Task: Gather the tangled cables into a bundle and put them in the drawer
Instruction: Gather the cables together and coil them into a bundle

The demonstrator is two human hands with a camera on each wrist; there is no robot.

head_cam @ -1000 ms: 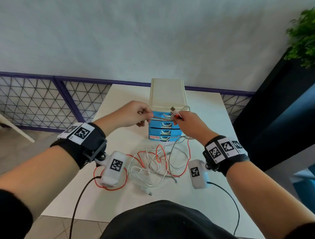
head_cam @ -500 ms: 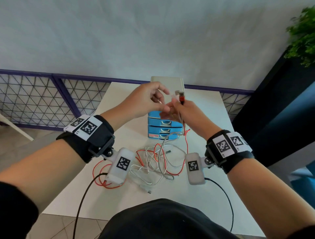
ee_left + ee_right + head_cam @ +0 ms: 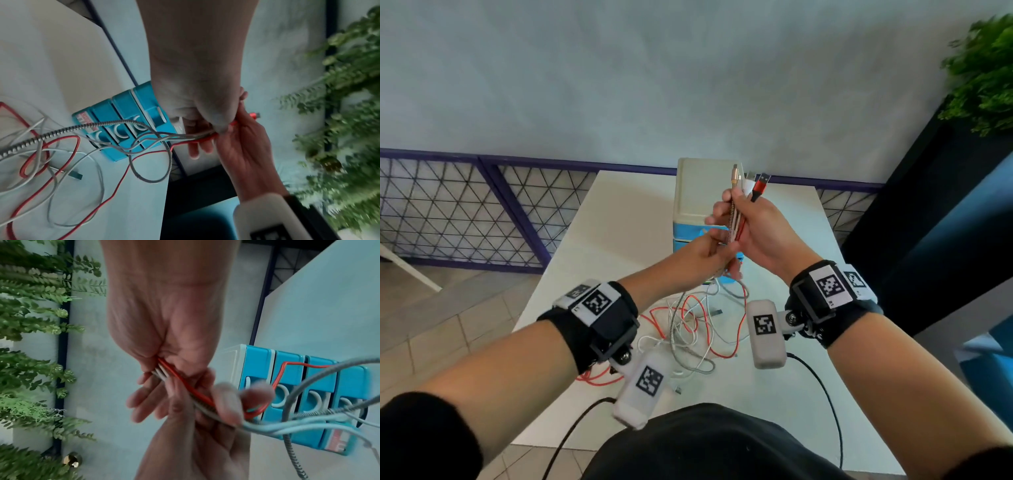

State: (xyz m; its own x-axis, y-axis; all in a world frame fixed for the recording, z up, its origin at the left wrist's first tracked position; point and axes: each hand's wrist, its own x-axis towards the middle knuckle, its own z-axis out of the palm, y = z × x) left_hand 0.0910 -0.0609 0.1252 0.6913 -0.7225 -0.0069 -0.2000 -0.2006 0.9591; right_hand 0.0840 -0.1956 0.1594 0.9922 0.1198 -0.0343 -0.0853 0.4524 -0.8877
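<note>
**Both hands clamp the cable ends above the table**

The right hand (image 3: 763, 233) holds the upper ends of the cables (image 3: 734, 219) upright in front of the drawer unit (image 3: 698, 192), its grip clamped around them just below the plugs. A red plug (image 3: 761, 185), a gold-coloured plug (image 3: 735, 176) and a pale one stick up above the fingers. The left hand (image 3: 709, 253) sits directly below the right, touching it, its grip also closed round the same strands: a red cable, white ones and a braided metal one.

From the left hand the cables hang down to the white table (image 3: 619, 219), where the remaining length lies in a loose tangle (image 3: 698, 329) of red, white and silver loops between the two wrists. The drawer unit stands behind the hands, cream on top with blue drawers (image 3: 123, 116) stacked one above another, all pushed in. A leafy green plant (image 3: 983, 75) stands off to the right.
</note>
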